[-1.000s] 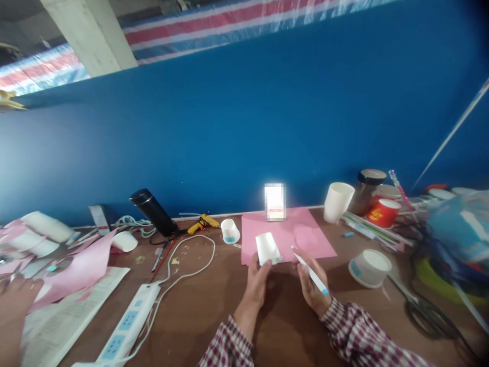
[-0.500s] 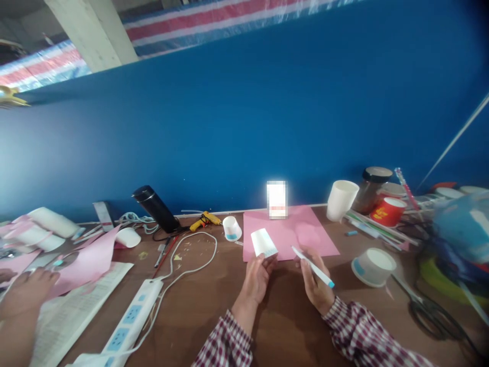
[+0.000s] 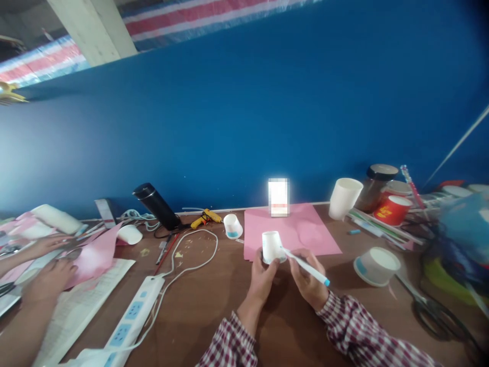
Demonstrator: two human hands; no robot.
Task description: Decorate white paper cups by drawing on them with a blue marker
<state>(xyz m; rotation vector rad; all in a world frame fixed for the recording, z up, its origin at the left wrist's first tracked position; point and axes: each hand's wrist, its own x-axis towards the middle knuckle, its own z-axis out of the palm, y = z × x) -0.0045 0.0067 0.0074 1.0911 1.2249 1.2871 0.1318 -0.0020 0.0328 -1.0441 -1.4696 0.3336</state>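
Over the near edge of the pink sheet on the worktop, the left hand pinches a small white paper cup, upside down, its fingers partly hidden behind it. The right hand grips a white pen, tip touching the cup; any mark there is too small to make out.
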